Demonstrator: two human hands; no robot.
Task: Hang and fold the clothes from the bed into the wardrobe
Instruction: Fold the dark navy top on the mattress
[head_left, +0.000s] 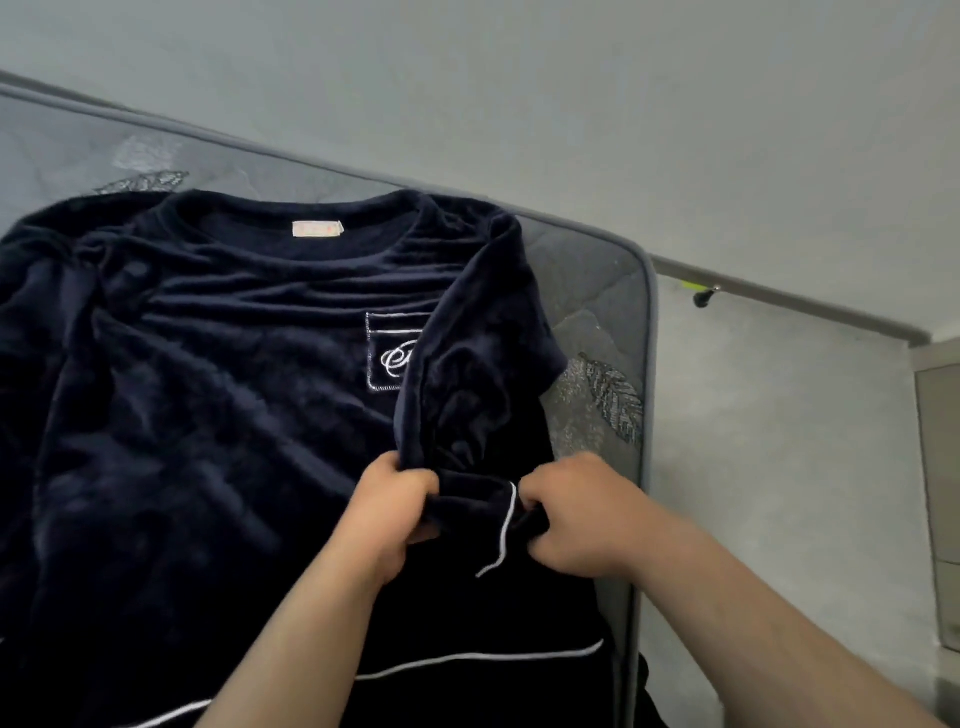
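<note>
Head view: left hand (395, 501), right hand (579, 514) grip navy sleeve cuff (475, 501) beside mattress (587, 291) edge; floor (779, 441) beyond.

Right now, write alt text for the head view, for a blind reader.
A person's left hand and right hand grip the white-piped cuff of a dark navy velvety top, its sleeve folded across the front. The top lies spread on a grey quilted mattress.

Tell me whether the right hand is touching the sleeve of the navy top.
Touching. The head view shows the right hand gripping the sleeve at its white-piped cuff, curled round the fabric; the left hand grips it too.
</note>
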